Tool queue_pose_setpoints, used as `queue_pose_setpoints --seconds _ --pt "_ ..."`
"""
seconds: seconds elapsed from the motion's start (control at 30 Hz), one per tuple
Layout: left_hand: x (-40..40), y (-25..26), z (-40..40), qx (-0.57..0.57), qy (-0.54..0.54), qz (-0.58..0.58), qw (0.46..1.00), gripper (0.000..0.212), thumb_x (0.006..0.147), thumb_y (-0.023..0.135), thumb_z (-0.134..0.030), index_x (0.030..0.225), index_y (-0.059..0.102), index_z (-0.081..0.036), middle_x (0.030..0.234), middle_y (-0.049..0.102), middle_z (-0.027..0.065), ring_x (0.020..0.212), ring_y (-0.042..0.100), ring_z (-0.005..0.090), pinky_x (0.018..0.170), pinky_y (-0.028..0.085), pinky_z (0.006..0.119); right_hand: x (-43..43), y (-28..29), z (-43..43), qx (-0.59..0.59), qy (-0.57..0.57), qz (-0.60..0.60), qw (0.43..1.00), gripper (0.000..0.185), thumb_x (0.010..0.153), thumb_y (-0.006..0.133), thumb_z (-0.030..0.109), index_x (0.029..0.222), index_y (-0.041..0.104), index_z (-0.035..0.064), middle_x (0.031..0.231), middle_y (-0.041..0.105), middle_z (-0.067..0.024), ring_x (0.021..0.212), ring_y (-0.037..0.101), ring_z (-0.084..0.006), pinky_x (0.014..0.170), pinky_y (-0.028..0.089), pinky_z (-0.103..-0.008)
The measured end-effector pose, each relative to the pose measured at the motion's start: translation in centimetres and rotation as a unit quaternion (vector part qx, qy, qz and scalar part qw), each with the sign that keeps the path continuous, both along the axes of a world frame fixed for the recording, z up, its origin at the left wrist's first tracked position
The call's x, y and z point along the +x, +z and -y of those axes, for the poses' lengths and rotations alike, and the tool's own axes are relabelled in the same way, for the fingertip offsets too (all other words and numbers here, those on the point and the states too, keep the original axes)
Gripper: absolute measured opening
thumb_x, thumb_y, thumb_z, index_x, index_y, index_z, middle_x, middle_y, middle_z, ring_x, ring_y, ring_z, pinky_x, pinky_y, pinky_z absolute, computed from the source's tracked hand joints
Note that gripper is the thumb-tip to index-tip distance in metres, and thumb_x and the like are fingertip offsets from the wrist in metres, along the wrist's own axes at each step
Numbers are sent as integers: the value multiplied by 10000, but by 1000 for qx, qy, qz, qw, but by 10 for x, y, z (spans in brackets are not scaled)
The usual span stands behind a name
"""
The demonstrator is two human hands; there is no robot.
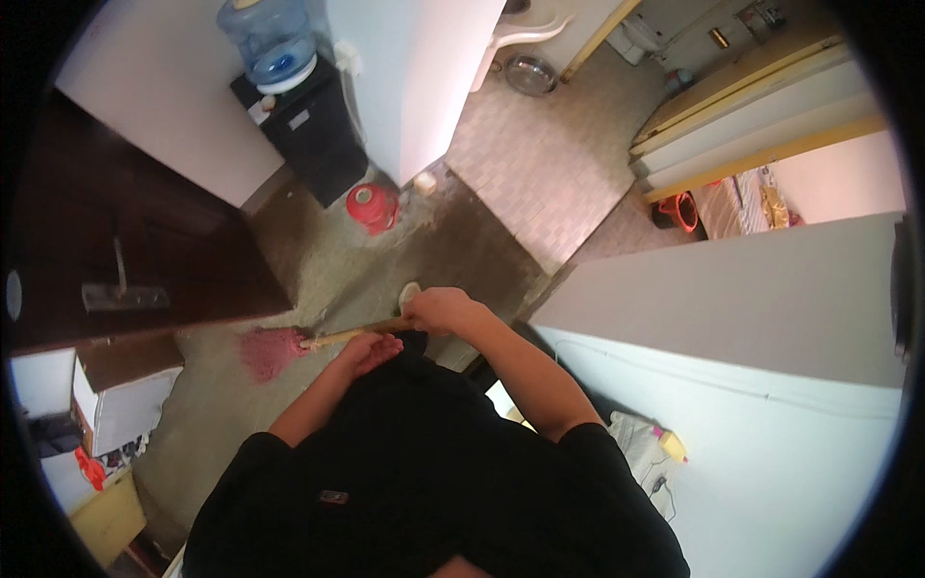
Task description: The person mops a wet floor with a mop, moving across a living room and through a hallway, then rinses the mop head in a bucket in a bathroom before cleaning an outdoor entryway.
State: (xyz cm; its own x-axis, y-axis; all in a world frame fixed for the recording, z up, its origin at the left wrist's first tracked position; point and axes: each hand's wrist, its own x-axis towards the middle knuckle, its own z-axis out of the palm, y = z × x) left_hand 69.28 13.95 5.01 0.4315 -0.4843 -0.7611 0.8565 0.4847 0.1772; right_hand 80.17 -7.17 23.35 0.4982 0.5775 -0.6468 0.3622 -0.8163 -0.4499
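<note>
A mop with a wooden handle and a pink-red head lies across in front of me, its head to the left over the concrete floor. My right hand is closed around the upper end of the handle. Beside the handle, nearer its head, my left hand is turned partly palm up with the fingers loosely curled; whether it touches the handle is hard to tell. Part of a pale round thing shows just past my right hand.
Ahead, a red plastic container stands by a black cabinet bearing a blue water bottle. A dark door is at left. Past the wall corner, a metal basin rests on tiles; a bin stands farther right.
</note>
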Motion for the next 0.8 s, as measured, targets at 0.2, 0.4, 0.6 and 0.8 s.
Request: queue_pose_setpoints --seconds 0.2,0.4,0.6,0.8 --pt "121 31 64 108 -235 63 964 279 903 466 -183 1037 530 53 1020 607 218 954 613 286 833 519 375 109 29 65 -39 17 -32 999 248 765 585 215 1005 646 195 943 648 -55 917 607 -253 746 490 -381" --pt "168 -4 104 126 -207 55 969 252 870 556 -174 1059 552 -8 968 636 121 895 630 222 765 522 319 175 13 119 30 19 -3 999 266 751 605 207 1012 641 172 948 648 -62 922 608 -263 754 491 -391" --pt "239 -10 179 125 -27 -32 991 267 817 478 -13 1067 503 78 869 611 163 760 632 266 677 557 349 254 -31 178 66 88 -14 994 246 757 593 203 995 643 166 941 646 -85 912 611 -289 742 496 -403" --pt "291 -17 259 266 7 -73 961 282 820 417 20 1087 478 88 890 609 187 784 630 262 640 561 303 320 -23 222 70 142 -36 987 191 774 584 172 931 656 91 947 645 -129 901 621 -317 741 503 -420"
